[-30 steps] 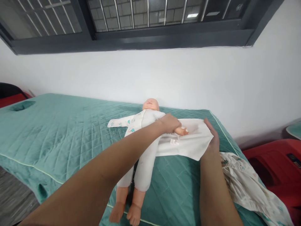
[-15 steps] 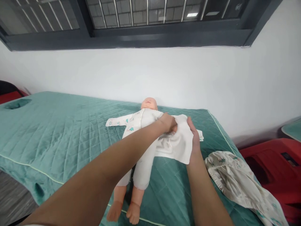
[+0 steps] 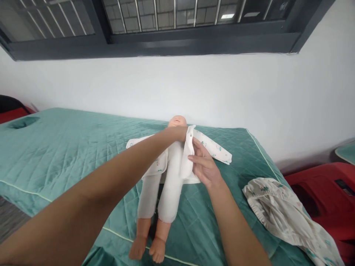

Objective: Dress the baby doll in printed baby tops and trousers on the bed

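A baby doll (image 3: 171,184) lies on its back, its legs toward me, in a white padded body layer. Its white baby shirt (image 3: 187,159), printed with small green figures, has the front spread apart and both sleeves stretched to the sides. My left hand (image 3: 181,133) reaches across the doll's chest to the shirt's right-side front panel; its fingers are hidden behind the cloth. My right hand (image 3: 204,162) grips that panel's edge, thumb in front and the other fingers partly behind the fabric.
Printed baby trousers (image 3: 280,210) lie crumpled at the right on the green quilted bed cover (image 3: 83,155). Beside the bed stands a red plastic object (image 3: 327,188). Behind is a white wall with a dark-framed barred window (image 3: 199,44).
The right-side front panel has been folded up toward the doll's chest, and the right sleeve now lies extended. My right hand moved left; my left hand went behind the cloth.
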Demonstrator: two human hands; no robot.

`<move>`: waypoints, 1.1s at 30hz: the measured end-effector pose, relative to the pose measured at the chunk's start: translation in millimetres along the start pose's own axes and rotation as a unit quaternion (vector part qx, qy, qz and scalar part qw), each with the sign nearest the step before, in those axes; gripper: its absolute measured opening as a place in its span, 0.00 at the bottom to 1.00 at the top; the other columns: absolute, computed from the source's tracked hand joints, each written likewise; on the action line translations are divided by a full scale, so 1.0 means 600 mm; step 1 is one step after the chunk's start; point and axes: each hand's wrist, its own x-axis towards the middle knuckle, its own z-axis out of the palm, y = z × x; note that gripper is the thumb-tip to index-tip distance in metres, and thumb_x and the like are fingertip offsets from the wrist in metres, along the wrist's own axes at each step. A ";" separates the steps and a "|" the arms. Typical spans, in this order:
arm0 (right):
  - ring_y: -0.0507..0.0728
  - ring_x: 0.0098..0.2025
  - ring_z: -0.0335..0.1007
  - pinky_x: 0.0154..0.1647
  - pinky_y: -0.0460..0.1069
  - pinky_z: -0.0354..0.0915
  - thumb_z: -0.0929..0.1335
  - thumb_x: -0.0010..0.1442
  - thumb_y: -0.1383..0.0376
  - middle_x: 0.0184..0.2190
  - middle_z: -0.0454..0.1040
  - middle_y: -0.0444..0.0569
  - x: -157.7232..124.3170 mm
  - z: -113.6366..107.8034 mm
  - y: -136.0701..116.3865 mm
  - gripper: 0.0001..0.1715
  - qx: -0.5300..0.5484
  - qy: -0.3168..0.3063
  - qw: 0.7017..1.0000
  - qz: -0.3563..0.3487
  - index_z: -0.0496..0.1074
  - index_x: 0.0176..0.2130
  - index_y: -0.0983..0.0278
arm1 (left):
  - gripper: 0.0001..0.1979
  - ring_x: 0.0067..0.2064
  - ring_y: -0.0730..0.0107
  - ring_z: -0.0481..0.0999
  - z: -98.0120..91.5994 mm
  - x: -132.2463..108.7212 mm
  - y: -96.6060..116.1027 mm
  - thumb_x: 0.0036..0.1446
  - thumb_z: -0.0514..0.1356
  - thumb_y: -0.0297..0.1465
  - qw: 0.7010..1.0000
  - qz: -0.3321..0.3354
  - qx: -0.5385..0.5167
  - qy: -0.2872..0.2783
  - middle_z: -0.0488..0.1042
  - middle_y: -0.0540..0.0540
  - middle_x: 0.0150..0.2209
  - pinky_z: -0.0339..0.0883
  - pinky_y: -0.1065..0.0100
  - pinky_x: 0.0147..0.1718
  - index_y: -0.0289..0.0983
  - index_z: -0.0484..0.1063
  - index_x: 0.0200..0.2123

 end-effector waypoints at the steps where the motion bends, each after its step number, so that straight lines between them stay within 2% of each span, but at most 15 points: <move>1: 0.62 0.64 0.63 0.62 0.56 0.65 0.76 0.45 0.66 0.66 0.64 0.43 0.000 0.003 0.002 0.39 0.003 -0.013 1.000 0.002 0.70 0.56 0.53 | 0.15 0.46 0.62 0.77 -0.008 -0.007 -0.008 0.63 0.61 0.37 0.999 0.010 -0.002 -0.031 0.76 0.44 0.47 0.75 0.59 0.45 0.32 0.74 0.47; 3: 0.59 0.57 0.68 0.57 0.55 0.68 0.76 0.46 0.66 0.67 0.62 0.42 0.001 0.005 0.005 0.39 0.000 -0.027 1.000 0.007 0.70 0.57 0.51 | 0.08 0.41 0.66 0.77 -0.021 -0.023 -0.021 0.61 0.62 0.31 0.996 0.037 -0.005 -0.079 0.79 0.46 0.40 0.72 0.67 0.42 0.32 0.77 0.38; 4: 0.58 0.53 0.70 0.53 0.54 0.69 0.77 0.47 0.66 0.68 0.61 0.42 0.001 0.006 0.006 0.38 -0.007 -0.027 1.000 0.011 0.70 0.57 0.50 | 0.06 0.40 0.67 0.77 -0.027 -0.032 -0.024 0.61 0.61 0.29 0.996 0.048 -0.012 -0.074 0.79 0.46 0.38 0.70 0.69 0.41 0.32 0.77 0.35; 6: 0.55 0.46 0.70 0.45 0.51 0.71 0.77 0.48 0.65 0.68 0.60 0.42 0.001 0.004 0.008 0.38 -0.029 -0.019 0.999 0.017 0.71 0.57 0.49 | 0.11 0.41 0.67 0.76 -0.037 -0.048 -0.028 0.63 0.56 0.31 0.997 0.059 -0.042 -0.013 0.80 0.45 0.41 0.67 0.71 0.41 0.34 0.78 0.36; 8: 0.55 0.44 0.70 0.37 0.49 0.69 0.78 0.48 0.64 0.67 0.63 0.43 0.001 0.002 0.009 0.37 -0.056 -0.015 0.998 0.021 0.72 0.57 0.49 | 0.18 0.47 0.65 0.75 -0.044 -0.061 -0.028 0.65 0.50 0.38 0.994 0.054 -0.082 0.048 0.78 0.43 0.48 0.66 0.71 0.44 0.35 0.77 0.43; 9: 0.55 0.44 0.70 0.34 0.48 0.68 0.78 0.49 0.64 0.66 0.64 0.43 0.001 0.001 0.009 0.36 -0.070 -0.017 0.997 0.023 0.72 0.57 0.50 | 0.21 0.51 0.64 0.74 -0.045 -0.065 -0.027 0.64 0.50 0.41 0.993 0.049 -0.096 0.052 0.77 0.43 0.52 0.65 0.70 0.46 0.36 0.76 0.49; 12: 0.56 0.45 0.71 0.28 0.46 0.65 0.77 0.51 0.63 0.61 0.70 0.46 -0.001 -0.001 0.007 0.35 -0.111 -0.039 0.992 0.039 0.72 0.58 0.51 | 0.33 0.55 0.62 0.72 -0.043 -0.065 -0.026 0.56 0.59 0.44 0.996 0.043 -0.082 -0.015 0.73 0.44 0.58 0.65 0.70 0.48 0.41 0.63 0.64; 13: 0.56 0.46 0.71 0.29 0.46 0.66 0.77 0.52 0.63 0.59 0.71 0.46 -0.003 -0.001 0.006 0.34 -0.119 -0.047 0.991 0.043 0.72 0.57 0.51 | 0.37 0.54 0.61 0.73 -0.041 -0.063 -0.026 0.54 0.61 0.42 0.997 0.043 -0.065 -0.029 0.73 0.44 0.58 0.65 0.70 0.47 0.42 0.60 0.66; 15: 0.57 0.50 0.73 0.35 0.48 0.69 0.76 0.54 0.63 0.59 0.72 0.46 -0.005 0.000 0.003 0.31 -0.125 -0.060 0.989 0.045 0.73 0.56 0.51 | 0.37 0.52 0.61 0.75 -0.036 -0.057 -0.027 0.52 0.62 0.36 0.998 0.046 -0.032 -0.027 0.75 0.44 0.55 0.66 0.69 0.45 0.41 0.61 0.66; 19: 0.60 0.56 0.73 0.49 0.52 0.71 0.75 0.58 0.63 0.66 0.64 0.44 -0.010 0.004 -0.006 0.26 -0.124 -0.088 0.988 0.040 0.74 0.55 0.49 | 0.28 0.55 0.62 0.72 -0.034 -0.060 -0.031 0.51 0.57 0.25 0.997 0.049 -0.026 0.046 0.77 0.45 0.50 0.66 0.68 0.47 0.38 0.69 0.58; 23: 0.62 0.56 0.74 0.50 0.54 0.71 0.74 0.59 0.61 0.68 0.61 0.44 -0.011 0.008 -0.012 0.23 -0.136 -0.107 0.984 0.038 0.74 0.54 0.49 | 0.20 0.52 0.63 0.73 -0.037 -0.074 -0.041 0.54 0.55 0.25 0.989 0.015 -0.093 0.111 0.77 0.47 0.52 0.67 0.67 0.45 0.41 0.74 0.49; 27: 0.62 0.55 0.75 0.48 0.54 0.72 0.74 0.59 0.61 0.68 0.62 0.47 -0.015 0.014 -0.014 0.22 -0.149 -0.126 0.980 0.045 0.75 0.54 0.50 | 0.17 0.47 0.63 0.75 -0.031 -0.076 -0.056 0.55 0.55 0.25 0.973 -0.062 -0.133 0.177 0.78 0.46 0.48 0.67 0.64 0.43 0.41 0.73 0.48; 30: 0.63 0.54 0.76 0.47 0.55 0.73 0.73 0.61 0.62 0.65 0.66 0.48 -0.016 0.016 -0.013 0.19 -0.150 -0.113 0.982 0.027 0.76 0.52 0.51 | 0.16 0.45 0.63 0.75 -0.016 -0.074 -0.071 0.56 0.54 0.25 0.959 -0.109 -0.164 0.202 0.78 0.46 0.48 0.66 0.64 0.40 0.41 0.72 0.47; 33: 0.62 0.53 0.76 0.52 0.59 0.72 0.72 0.62 0.63 0.59 0.73 0.48 -0.013 0.006 -0.009 0.14 -0.148 -0.049 0.987 -0.040 0.77 0.48 0.52 | 0.15 0.46 0.60 0.74 0.007 -0.078 -0.089 0.56 0.55 0.24 0.950 -0.133 -0.164 0.231 0.78 0.44 0.47 0.66 0.62 0.42 0.41 0.73 0.45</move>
